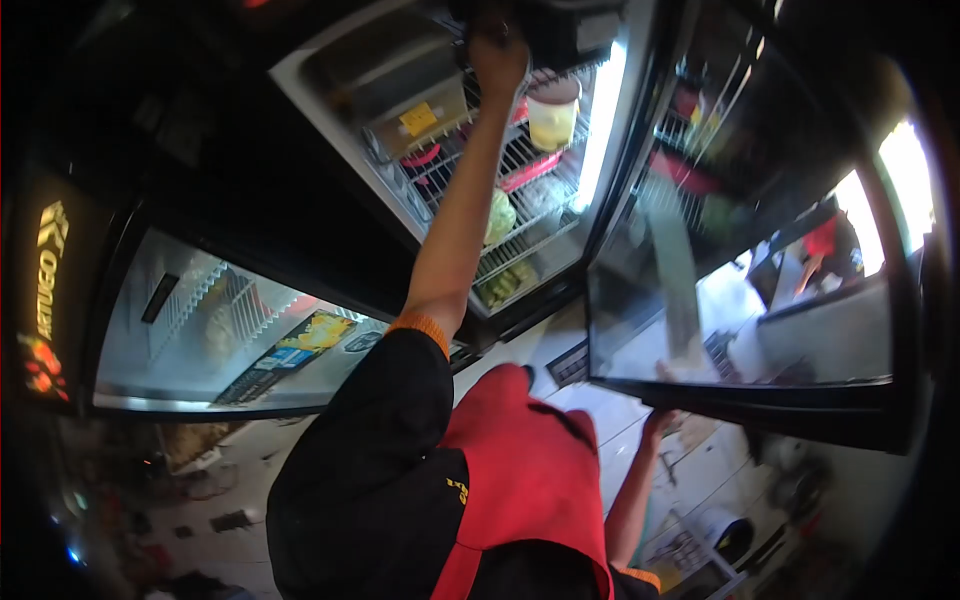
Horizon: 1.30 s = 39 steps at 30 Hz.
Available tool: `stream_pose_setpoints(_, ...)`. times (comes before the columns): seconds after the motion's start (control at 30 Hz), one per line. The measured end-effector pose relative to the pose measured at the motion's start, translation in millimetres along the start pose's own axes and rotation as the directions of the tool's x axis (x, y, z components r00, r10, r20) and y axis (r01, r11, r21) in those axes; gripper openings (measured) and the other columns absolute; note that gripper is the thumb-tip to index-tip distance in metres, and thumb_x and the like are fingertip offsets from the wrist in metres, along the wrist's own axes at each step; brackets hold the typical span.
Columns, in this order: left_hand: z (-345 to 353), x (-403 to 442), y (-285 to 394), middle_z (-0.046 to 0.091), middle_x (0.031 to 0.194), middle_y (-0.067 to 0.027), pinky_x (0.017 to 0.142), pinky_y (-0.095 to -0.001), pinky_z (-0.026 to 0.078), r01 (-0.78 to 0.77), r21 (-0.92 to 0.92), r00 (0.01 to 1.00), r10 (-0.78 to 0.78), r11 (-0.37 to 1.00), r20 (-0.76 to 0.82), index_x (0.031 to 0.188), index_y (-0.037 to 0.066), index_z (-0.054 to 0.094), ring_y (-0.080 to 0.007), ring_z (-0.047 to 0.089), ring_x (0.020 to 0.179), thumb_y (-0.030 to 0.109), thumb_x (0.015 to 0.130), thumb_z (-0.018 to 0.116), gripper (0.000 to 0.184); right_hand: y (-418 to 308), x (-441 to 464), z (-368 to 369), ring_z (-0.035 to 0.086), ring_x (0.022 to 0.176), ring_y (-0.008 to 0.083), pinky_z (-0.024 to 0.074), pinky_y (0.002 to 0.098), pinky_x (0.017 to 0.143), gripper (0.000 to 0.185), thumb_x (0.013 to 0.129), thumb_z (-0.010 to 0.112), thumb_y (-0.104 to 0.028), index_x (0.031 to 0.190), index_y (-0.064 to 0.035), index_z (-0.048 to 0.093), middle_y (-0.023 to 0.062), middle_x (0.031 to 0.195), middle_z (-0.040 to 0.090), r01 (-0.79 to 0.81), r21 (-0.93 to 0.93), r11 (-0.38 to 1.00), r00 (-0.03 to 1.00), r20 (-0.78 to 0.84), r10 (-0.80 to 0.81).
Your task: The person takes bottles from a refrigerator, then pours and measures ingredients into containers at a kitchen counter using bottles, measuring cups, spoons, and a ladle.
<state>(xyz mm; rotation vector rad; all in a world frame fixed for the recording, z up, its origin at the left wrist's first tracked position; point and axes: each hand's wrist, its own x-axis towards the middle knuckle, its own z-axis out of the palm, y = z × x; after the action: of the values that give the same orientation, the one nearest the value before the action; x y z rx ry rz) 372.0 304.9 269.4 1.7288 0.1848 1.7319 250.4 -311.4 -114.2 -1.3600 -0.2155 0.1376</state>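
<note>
fridge (565,258) stands open — left hand (500,62) is up inside near the tub with yellow contents (553,116) on a wire rack, fingers too dark to tell their grip. right hand (656,427) touches the open glass door's (755,345) edge — its closure unclear.

Looked like a food shop or its kitchen, with big glass-door fridges (150,365), food (499,218) on wire shelves (520,240), a red apron (530,470) and white floor tiles (615,425).
</note>
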Motion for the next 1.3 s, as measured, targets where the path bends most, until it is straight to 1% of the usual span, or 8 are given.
stream_pose_setpoints(0.07,-3,15,-38,0.066,0.121,-0.0214,0.074,-0.0516,0.057,0.505,0.429,0.760,-0.621,0.749,0.190,0.126,0.020,0.061,-0.0324,0.068,0.105,0.039,0.086,0.073,0.045,-14,5,16,0.066,0.104,0.0283,0.0504,0.0420,0.097,0.067,0.096,0.041,-0.051,0.118,0.0078,0.066,0.0213,0.118,0.068,-0.020,-0.256,0.967,0.971,-0.235,-0.042)
stream_pose_setpoints(0.2,42,69,-46,0.073,0.094,-0.0171,0.076,-0.0418,0.056,-0.037,-0.508,0.998,0.007,0.860,-0.060,0.108,0.007,0.068,-0.0350,0.071,0.089,0.032,0.087,0.071,0.033,-4,12,24,0.066,0.094,0.0253,0.0520,0.0399,0.093,0.049,0.095,0.048,-0.034,0.112,0.0077,0.069,0.0199,0.108,0.071,0.162,-0.040,0.986,0.887,-0.432,-0.163)
stream_pose_setpoints(0.5,58,123,-37,0.071,0.092,-0.0196,0.078,-0.0430,0.055,0.088,0.529,0.995,-0.104,0.844,0.000,0.101,0.004,0.066,-0.0376,0.069,0.088,0.026,0.086,0.070,0.027,41,17,19,0.061,0.101,0.0308,0.0479,0.0420,0.090,0.028,0.085,0.064,-0.004,0.113,0.0001,0.067,0.0143,0.107,0.068,-0.154,-0.735,0.661,0.554,-0.618,-0.558)
stream_pose_setpoints(0.63,63,108,-32,0.069,0.091,-0.0208,0.079,-0.0435,0.054,0.170,0.673,0.982,-0.183,0.720,-0.051,0.097,0.002,0.066,-0.0387,0.068,0.088,0.024,0.086,0.069,0.025,53,19,11,0.060,0.105,0.0284,0.0489,0.0383,0.093,0.027,0.090,0.065,-0.011,0.115,0.0009,0.066,0.0142,0.111,0.066,-0.185,-0.747,0.639,0.594,-0.603,-0.533)
stream_pose_setpoints(0.73,56,89,-20,0.069,0.090,-0.0216,0.079,-0.0439,0.054,0.243,0.704,0.968,-0.209,0.667,-0.136,0.095,0.001,0.065,-0.0396,0.068,0.087,0.022,0.086,0.069,0.023,40,24,1,0.062,0.095,0.0219,0.0493,0.0331,0.087,0.024,0.096,0.058,-0.015,0.110,0.0021,0.065,0.0106,0.103,0.065,0.210,0.207,0.956,0.750,-0.661,-0.022)
stream_pose_setpoints(0.87,48,86,3,0.068,0.089,-0.0227,0.080,-0.0444,0.054,0.351,0.700,0.936,-0.258,0.623,-0.240,0.092,-0.001,0.064,-0.0407,0.067,0.087,0.019,0.086,0.069,0.022,-16,-2,14,0.064,0.092,0.0235,0.0507,0.0348,0.085,0.025,0.095,0.059,-0.020,0.104,0.0015,0.065,0.0147,0.100,0.067,-0.269,-0.274,0.923,0.557,-0.827,-0.083)
stream_pose_setpoints(1.0,20,43,32,0.067,0.088,-0.0235,0.081,-0.0448,0.053,0.456,0.664,0.890,-0.302,0.592,-0.342,0.089,-0.002,0.064,-0.0416,0.067,0.087,0.017,0.086,0.068,0.021,-7,-54,-23,0.063,0.049,0.0104,0.0424,0.0241,0.041,0.033,0.092,0.069,-0.033,0.089,-0.0003,0.070,0.0109,0.068,0.072,-0.717,-0.386,0.581,0.678,-0.191,0.710)
stream_pose_setpoints(1.3,0,-58,111,0.065,0.098,-0.0237,0.086,-0.0415,0.050,0.032,0.194,0.922,0.046,0.981,-0.383,0.111,-0.011,0.055,-0.0338,0.064,0.092,0.025,0.089,0.073,0.046,-117,-21,97,0.066,0.070,0.0146,0.0531,0.0289,0.064,0.033,0.097,0.065,-0.030,0.105,0.0021,0.067,0.0093,0.080,0.071,-0.174,-0.577,0.798,0.705,0.493,0.510)
